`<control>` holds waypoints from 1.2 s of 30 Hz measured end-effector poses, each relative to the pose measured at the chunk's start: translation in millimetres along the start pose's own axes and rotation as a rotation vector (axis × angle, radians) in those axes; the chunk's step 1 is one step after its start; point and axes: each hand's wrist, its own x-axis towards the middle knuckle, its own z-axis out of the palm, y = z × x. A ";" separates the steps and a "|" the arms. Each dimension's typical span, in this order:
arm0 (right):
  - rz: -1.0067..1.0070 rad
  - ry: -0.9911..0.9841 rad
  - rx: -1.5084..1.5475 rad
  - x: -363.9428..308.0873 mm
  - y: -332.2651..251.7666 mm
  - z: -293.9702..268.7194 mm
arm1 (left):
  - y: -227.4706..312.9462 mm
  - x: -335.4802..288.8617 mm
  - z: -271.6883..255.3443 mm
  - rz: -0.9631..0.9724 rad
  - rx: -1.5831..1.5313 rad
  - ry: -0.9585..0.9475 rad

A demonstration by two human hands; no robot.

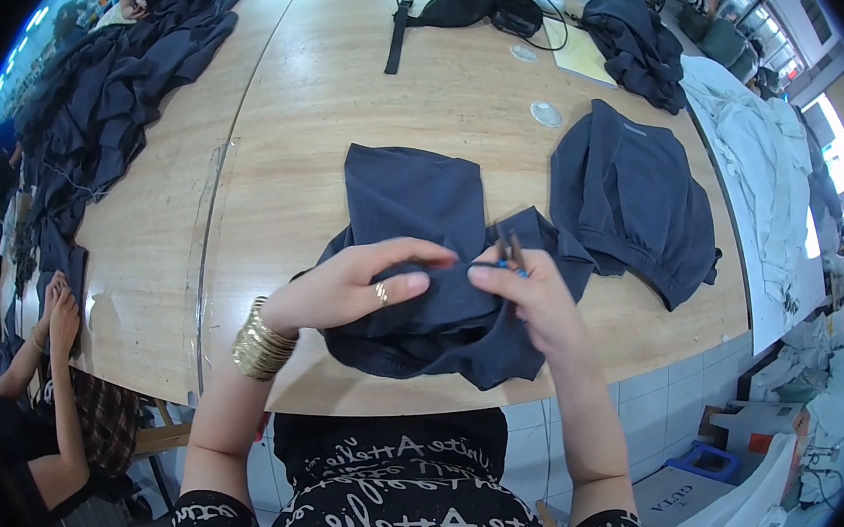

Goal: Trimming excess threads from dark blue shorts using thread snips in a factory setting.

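A dark navy garment (412, 202) lies crumpled on the wooden table in front of me, its gathered edge toward my body. Above its left part hovers my left hand (355, 280), with thumb and forefinger apart and nothing visible between them. My right hand (539, 299) is closed around small thread snips (512, 249), whose metal blades point up and away; bits of blue show at the fingers. Its thumb tip is close to my left fingertips, over the cloth. Whether a thread runs between the hands is too fine to tell.
A second navy garment (634, 187) lies to the right, and another navy heap (637, 46) behind it. A black bag (475, 7) rests at the far edge. White cloth (752, 162) covers the right side. Along the left, co-workers handle a dark cloth pile (106, 85).
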 end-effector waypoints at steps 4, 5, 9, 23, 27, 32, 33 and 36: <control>-0.074 -0.077 -0.214 4.7 17.9 2.2 | 0.7 -2.3 2.2 -0.199 -0.281 -0.052; -0.174 -0.111 -0.387 4.5 20.8 2.9 | 0.7 -8.1 2.9 -0.228 -0.319 -0.017; -0.460 0.249 -0.918 7.0 47.3 -8.6 | -6.9 -30.7 1.6 -0.271 -0.523 0.333; 0.050 -0.092 -0.066 -35.8 20.4 51.7 | 7.8 -49.2 18.5 -0.299 -0.218 0.467; 0.175 -0.193 -0.223 -35.7 17.0 52.8 | 8.2 -50.4 18.3 -0.278 -0.153 0.476; 0.207 -0.209 -0.290 -31.7 20.5 52.6 | 8.4 -48.9 19.2 -0.266 -0.139 0.487; 0.209 -0.206 -0.289 -31.2 20.6 51.7 | 7.9 -48.6 19.3 -0.268 -0.131 0.485; 0.217 -0.215 -0.297 -29.7 20.3 49.4 | 7.5 -49.1 19.3 -0.253 -0.116 0.473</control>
